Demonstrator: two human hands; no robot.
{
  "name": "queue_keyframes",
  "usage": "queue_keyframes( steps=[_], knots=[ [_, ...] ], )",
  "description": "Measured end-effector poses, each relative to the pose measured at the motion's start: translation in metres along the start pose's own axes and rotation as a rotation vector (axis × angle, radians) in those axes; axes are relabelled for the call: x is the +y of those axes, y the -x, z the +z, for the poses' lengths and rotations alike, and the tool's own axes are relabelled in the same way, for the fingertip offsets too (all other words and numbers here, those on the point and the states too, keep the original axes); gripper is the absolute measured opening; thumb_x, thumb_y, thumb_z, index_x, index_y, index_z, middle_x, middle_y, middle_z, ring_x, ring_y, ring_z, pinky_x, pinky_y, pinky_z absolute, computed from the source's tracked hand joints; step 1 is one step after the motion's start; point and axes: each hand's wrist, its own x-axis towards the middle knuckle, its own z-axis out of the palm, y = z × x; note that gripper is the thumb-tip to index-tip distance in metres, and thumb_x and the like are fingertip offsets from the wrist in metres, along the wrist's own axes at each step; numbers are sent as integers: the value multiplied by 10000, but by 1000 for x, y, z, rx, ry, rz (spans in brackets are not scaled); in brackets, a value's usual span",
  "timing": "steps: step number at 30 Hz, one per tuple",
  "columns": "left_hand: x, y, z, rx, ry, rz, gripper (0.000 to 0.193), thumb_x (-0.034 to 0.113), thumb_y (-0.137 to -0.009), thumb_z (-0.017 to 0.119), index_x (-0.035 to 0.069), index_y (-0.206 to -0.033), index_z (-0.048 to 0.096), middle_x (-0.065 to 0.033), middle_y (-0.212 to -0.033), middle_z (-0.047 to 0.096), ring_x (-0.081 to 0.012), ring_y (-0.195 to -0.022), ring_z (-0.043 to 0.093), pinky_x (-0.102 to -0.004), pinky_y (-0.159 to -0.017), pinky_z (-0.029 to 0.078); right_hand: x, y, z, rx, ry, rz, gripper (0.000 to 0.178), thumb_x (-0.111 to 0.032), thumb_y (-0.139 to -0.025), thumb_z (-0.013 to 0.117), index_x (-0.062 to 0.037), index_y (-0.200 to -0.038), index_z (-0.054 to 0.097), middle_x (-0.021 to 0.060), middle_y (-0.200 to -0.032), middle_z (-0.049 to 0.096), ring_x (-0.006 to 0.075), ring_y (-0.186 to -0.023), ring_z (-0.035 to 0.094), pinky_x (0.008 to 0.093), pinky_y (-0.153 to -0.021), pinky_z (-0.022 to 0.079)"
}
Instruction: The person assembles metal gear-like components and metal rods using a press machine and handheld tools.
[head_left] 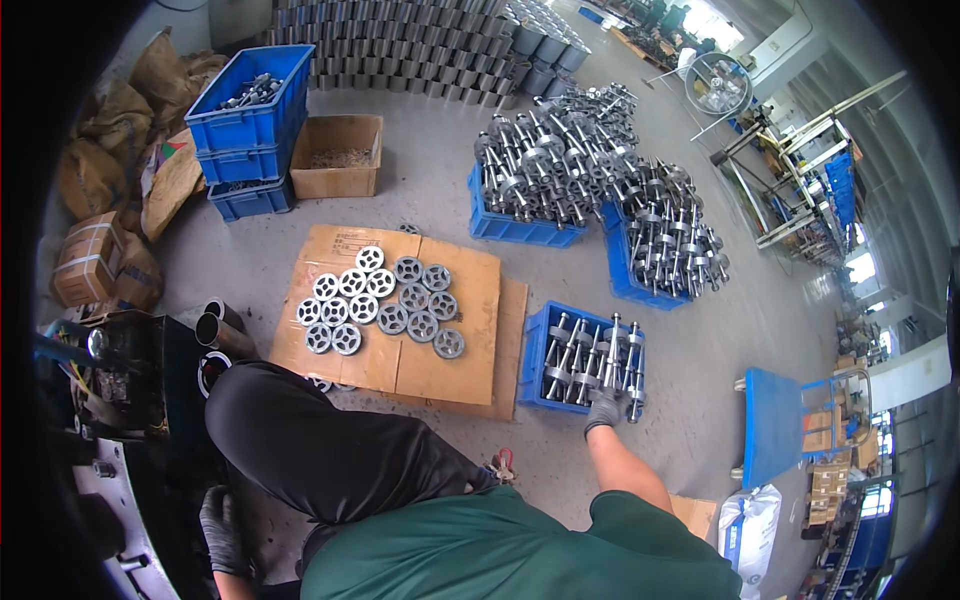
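Observation:
My right hand, in a grey glove, is at the near edge of a blue crate. Its fingers are closed round the near end of a metal shaft that stands among other shafts with thick round collars. Low on the left, my gloved left hand lies beside a dark machine, fingers stretched out and nothing visible in them. Between the machine and the crate, several spoked metal discs lie flat on a cardboard sheet, some bright and some darker grey.
Two blue crates heaped with shafts stand farther off. Stacked blue bins and an open cardboard box are at the far left, before rows of metal cylinders. Metal tubes stand by the machine. A blue cart is at right.

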Motion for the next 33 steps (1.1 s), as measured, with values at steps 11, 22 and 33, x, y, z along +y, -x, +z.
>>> queue_keyframes(
  steps=[11,22,33],
  knots=[
    [-14,2,10,-54,-25,-44,217,129,-1045,587,-10,-1186,677,-77,-1029,691,-180,-955,615,-344,-886,512,59,-62,-33,-261,582,-81,732,-208,-896,801,-68,-1547,499,184,-1371,699,314,-1228,675,402,-1065,488],
    [-43,-4,34,-60,26,-124,220,97,-1035,595,-9,-1211,671,-65,-1036,707,-163,-924,616,-328,-870,517,96,-95,-42,-152,914,113,960,-745,-960,554,-10,-1560,413,343,-1406,615,486,-1322,598,536,-1098,502],
    [19,35,-13,79,-211,25,205,70,-965,705,-3,-1156,706,-177,-1018,734,-304,-959,702,-393,-916,539,79,-48,83,-808,1136,135,827,-726,-1041,355,-159,-1643,376,154,-1681,411,339,-1544,395,454,-1243,361]
  ],
)
